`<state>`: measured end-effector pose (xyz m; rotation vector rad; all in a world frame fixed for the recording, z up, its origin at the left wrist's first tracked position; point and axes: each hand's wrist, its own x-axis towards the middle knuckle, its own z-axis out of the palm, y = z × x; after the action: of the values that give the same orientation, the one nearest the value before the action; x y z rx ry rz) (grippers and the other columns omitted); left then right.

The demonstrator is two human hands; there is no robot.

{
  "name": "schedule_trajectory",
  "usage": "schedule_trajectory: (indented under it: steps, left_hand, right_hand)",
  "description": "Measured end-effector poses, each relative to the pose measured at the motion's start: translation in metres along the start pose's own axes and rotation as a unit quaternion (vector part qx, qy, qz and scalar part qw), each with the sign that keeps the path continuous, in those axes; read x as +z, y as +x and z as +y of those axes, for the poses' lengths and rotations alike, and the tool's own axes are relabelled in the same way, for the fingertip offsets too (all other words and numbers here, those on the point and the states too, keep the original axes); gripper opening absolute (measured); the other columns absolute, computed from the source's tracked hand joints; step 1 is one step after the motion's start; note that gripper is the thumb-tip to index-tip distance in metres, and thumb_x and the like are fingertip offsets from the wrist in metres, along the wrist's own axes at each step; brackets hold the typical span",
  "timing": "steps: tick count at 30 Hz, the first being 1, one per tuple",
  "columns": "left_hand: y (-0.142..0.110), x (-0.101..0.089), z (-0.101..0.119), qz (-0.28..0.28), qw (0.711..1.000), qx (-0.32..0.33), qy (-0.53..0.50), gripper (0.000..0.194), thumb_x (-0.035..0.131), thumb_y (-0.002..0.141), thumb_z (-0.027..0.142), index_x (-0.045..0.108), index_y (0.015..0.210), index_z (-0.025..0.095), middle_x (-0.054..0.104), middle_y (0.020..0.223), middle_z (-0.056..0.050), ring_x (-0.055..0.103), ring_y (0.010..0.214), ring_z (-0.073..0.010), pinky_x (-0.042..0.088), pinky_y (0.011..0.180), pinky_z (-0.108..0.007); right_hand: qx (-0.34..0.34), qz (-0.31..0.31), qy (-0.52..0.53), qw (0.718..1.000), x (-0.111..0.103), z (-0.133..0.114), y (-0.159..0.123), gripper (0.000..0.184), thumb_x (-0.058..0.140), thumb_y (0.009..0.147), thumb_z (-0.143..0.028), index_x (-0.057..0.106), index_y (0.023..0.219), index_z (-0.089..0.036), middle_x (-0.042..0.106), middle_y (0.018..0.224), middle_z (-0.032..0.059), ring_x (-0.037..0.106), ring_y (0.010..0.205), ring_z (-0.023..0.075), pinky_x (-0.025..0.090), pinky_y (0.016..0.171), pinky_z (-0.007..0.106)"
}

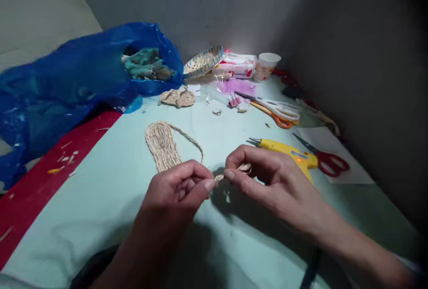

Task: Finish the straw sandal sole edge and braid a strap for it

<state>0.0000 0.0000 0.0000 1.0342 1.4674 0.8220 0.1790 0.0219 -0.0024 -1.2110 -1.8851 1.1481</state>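
Note:
My left hand [180, 186] and my right hand [264, 175] meet over the pale green table cover [110, 191], both pinched on a short piece of straw-coloured braided cord [234, 172]. The fingers of each hand are closed round it. Just behind my left hand lies an oval coil of the same braid [162, 145], flat on the table, with a loose tail curving right. A yellow glue gun [287, 151] lies right behind my right hand, its nozzle pointing left.
A blue plastic bag [67, 84] with cloth inside fills the back left. Red-handled scissors [326, 159] lie on white paper; white and orange scissors [277, 110], pink clips [234, 101], a small woven basket [202, 61], a tissue pack [237, 65] and a paper cup [265, 66] sit at the back.

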Motion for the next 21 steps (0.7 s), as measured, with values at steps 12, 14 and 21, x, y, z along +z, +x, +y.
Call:
schedule_trajectory:
  steps: [12, 14, 21]
  left_hand:
    - [-0.0035, -0.0009, 0.0000, -0.018, 0.997, -0.014, -0.068, 0.019, 0.067, 0.078, 0.036, 0.067, 0.075, 0.017, 0.048, 0.053, 0.005, 0.031, 0.047, -0.0055, 0.022, 0.045, -0.019]
    - [-0.0044, -0.0005, -0.0002, -0.013, 0.998, -0.009, -0.062, 0.019, 0.065, 0.079, 0.036, 0.067, 0.075, 0.018, 0.043, 0.048, 0.006, 0.031, 0.046, -0.0063, 0.023, 0.045, -0.019]
    - [-0.0047, 0.0011, 0.0003, 0.038, 0.999, 0.021, -0.003, 0.012, 0.069, 0.072, 0.031, 0.069, 0.069, 0.020, 0.041, 0.046, 0.007, 0.033, 0.043, -0.0054, 0.022, 0.041, -0.018]
  right_hand:
    - [-0.076, 0.025, 0.044, 0.996, -0.0020, 0.0043, 0.0017, 0.009, 0.060, 0.090, -0.013, 0.061, 0.083, -0.018, 0.057, 0.073, -0.0059, 0.050, 0.062, 0.0041, 0.040, 0.057, 0.011]
    - [-0.071, 0.024, 0.049, 0.996, -0.0021, 0.0047, 0.0016, 0.008, 0.061, 0.090, -0.013, 0.061, 0.084, -0.018, 0.058, 0.075, -0.0055, 0.050, 0.064, 0.0046, 0.041, 0.058, 0.012]
    - [-0.083, 0.035, 0.034, 0.995, -0.0043, 0.0040, -0.0010, 0.007, 0.062, 0.090, -0.013, 0.062, 0.085, -0.018, 0.064, 0.082, -0.0034, 0.057, 0.075, 0.0074, 0.045, 0.069, 0.016]
